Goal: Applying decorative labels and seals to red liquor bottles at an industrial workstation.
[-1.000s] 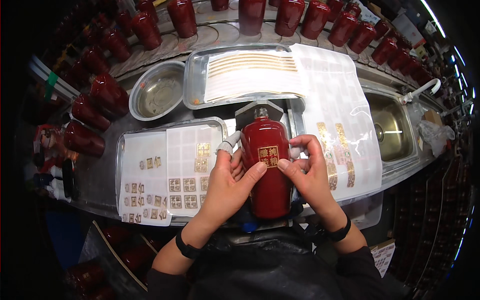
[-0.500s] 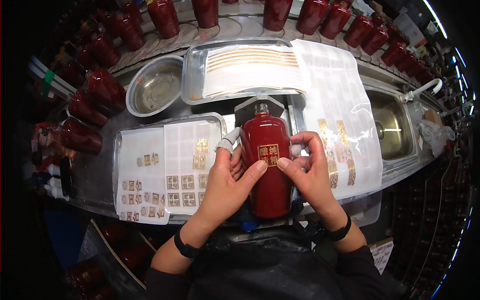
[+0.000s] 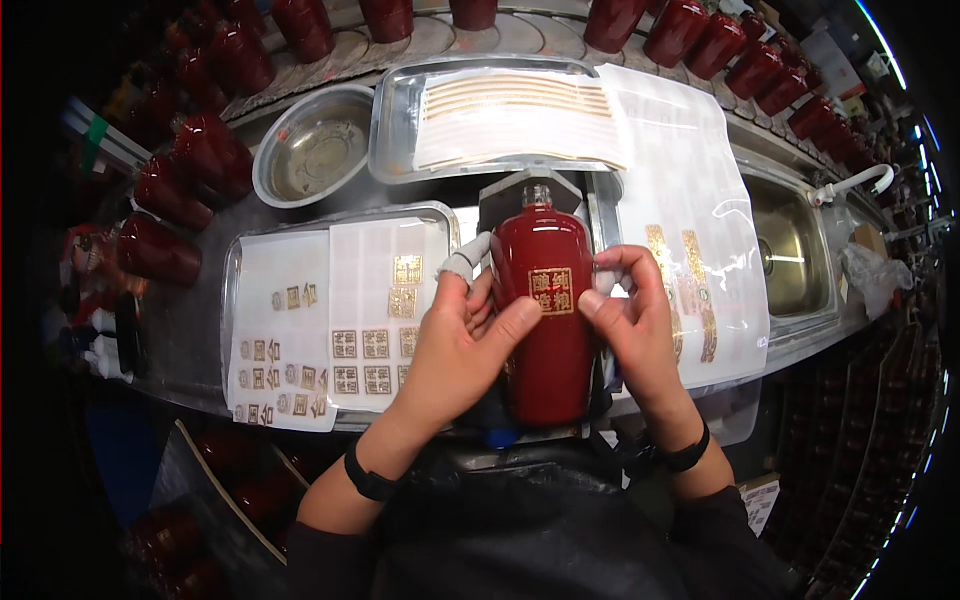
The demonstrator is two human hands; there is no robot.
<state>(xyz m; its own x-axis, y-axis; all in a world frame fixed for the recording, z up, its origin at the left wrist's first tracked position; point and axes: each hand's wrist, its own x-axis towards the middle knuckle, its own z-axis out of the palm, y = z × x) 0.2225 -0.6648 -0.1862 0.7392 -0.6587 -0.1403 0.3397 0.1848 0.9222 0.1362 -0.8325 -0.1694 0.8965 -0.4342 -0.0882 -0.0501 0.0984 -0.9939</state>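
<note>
A glossy dark red bottle (image 3: 548, 375) with a bare clear-glass neck lies between my hands, its neck pointing away from me. A square gold decal (image 3: 549, 291) of characters sits on its front. My left hand (image 3: 462, 335) holds the bottle's left side, its thumb at the decal's lower left corner and a whitish cover on one finger. On the other side my right hand (image 3: 640, 315) grips the bottle's right edge, the thumb just beside the decal and the forefinger bent. A pale cover shows partly on a right finger. The bottle hides some left fingertips.
Decal sheets lie on a left tray (image 3: 450, 225). Gold strips fill a far tray (image 3: 385, 125), beside a metal bowl (image 3: 262, 170). A plastic-covered sheet (image 3: 690, 130) lies right, before a sink (image 3: 795, 250). Red bottles (image 3: 302, 28) line a conveyor (image 3: 430, 52); others (image 3: 160, 248) stand left.
My right thumb has slid off the decal's lower right corner toward the bottle's edge. My left thumb stays at the decal. Bottles on the conveyor have moved right, and the view has shifted slightly.
</note>
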